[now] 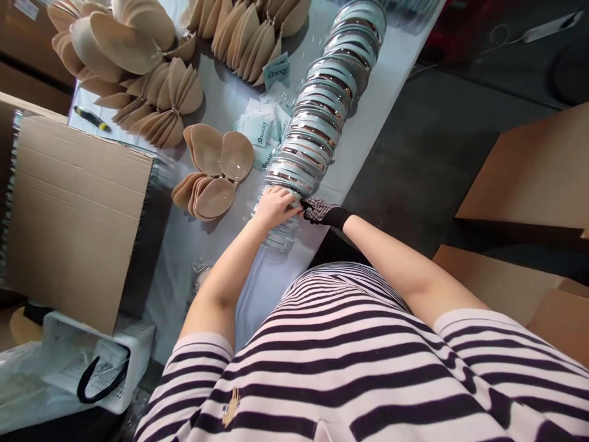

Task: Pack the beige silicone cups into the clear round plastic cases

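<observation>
A long row of round clear plastic cases (317,116) with pale blue and copper-coloured edges runs along the table. At its near end, my left hand (276,207), bare, has its fingers curled over a plastic case, the thumb toward the other hand. My right hand (319,210), in a dark dotted glove, pinches the right edge at the same spot. What lies under the fingers is partly hidden. Clear plastic shells (281,236) stand just below my hands. Left of them lie beige adhesive bra cups (214,197), and small printed "beauty" cards (257,127) lie beside the row.
More beige cups (161,104) are heaped at the table's far side, near a yellow-and-black cutter (92,118). A cardboard box (76,215) stands at left above a white basket (138,344). Brown cartons (534,172) sit on the floor at right.
</observation>
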`<state>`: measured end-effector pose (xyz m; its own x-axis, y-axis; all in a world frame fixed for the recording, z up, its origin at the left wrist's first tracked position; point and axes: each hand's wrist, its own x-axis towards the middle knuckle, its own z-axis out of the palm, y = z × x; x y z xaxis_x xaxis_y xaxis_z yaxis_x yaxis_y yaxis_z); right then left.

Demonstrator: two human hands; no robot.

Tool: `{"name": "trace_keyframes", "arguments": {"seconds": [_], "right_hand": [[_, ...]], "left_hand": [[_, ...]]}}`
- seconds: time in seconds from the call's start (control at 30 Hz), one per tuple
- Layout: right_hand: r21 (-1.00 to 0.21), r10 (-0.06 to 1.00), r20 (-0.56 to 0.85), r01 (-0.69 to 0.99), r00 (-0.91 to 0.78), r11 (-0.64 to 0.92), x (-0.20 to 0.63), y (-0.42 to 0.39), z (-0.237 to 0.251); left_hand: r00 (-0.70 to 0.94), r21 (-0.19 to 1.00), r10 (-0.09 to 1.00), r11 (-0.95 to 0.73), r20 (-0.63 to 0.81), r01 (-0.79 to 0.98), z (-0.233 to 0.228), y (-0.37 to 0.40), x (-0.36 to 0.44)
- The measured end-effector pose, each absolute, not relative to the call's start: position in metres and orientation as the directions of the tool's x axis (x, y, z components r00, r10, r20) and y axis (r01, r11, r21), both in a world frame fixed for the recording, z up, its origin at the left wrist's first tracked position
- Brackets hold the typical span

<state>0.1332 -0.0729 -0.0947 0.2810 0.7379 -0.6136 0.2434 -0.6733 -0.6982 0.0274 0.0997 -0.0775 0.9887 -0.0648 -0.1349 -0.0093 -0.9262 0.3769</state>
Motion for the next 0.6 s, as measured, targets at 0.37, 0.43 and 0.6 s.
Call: {"name": "trace_keyframes", "arguments": {"seconds": [0.37, 0.43, 0.6], "right_hand": [[-0.567, 0.805, -0.478, 0.577, 0.350, -0.588, 0.129, -0.066, -0.069], [-0.623, 0.848, -0.409, 0.576, 0.336, -0.529, 0.148, -0.060, -0.061], [-0.598, 0.905, -0.250, 0.680, 0.346, -0.425, 0.233, 0.015, -0.039]], "left_hand": [[0.993, 0.464, 0.026, -0.882, -0.119, 0.079, -0.077, 0.096, 0.038], [0.994, 0.506, -0.006, -0.861, -0.109, 0.050, -0.075, 0.098, 0.043], [0.951, 0.602, 0.303, -0.748, -0.065, 0.280, -0.068, 0.103, 0.040]]}}
